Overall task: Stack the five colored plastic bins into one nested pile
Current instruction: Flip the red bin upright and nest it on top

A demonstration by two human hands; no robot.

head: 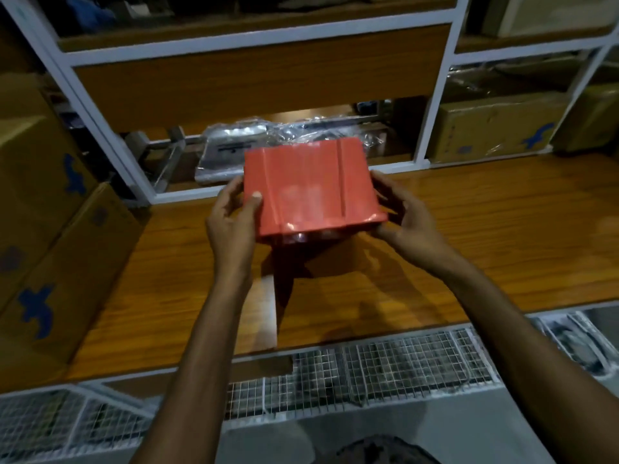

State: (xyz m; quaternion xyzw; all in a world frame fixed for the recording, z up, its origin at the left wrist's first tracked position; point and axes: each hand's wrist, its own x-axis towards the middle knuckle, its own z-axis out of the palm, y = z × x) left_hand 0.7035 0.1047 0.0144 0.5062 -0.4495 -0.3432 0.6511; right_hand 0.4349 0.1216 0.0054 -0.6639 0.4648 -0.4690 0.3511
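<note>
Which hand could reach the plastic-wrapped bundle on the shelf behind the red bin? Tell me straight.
Probably neither, as things stand. Both the left hand and right hand grip the red bin, which sits right in front of the bundle. Freeing one hand would likely open a way.

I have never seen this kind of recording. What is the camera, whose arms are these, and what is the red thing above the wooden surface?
There is no machine here. One camera sits on a person's head and looks forward and down, so the arms are the person's own. The left hand and right hand hold a red plastic bin by its sides, apparently above the wooden shelf. We see one flat, ribbed outer face of it, not the inside. Cardboard boxes stand at the left. No other colored bins are visible.
</note>
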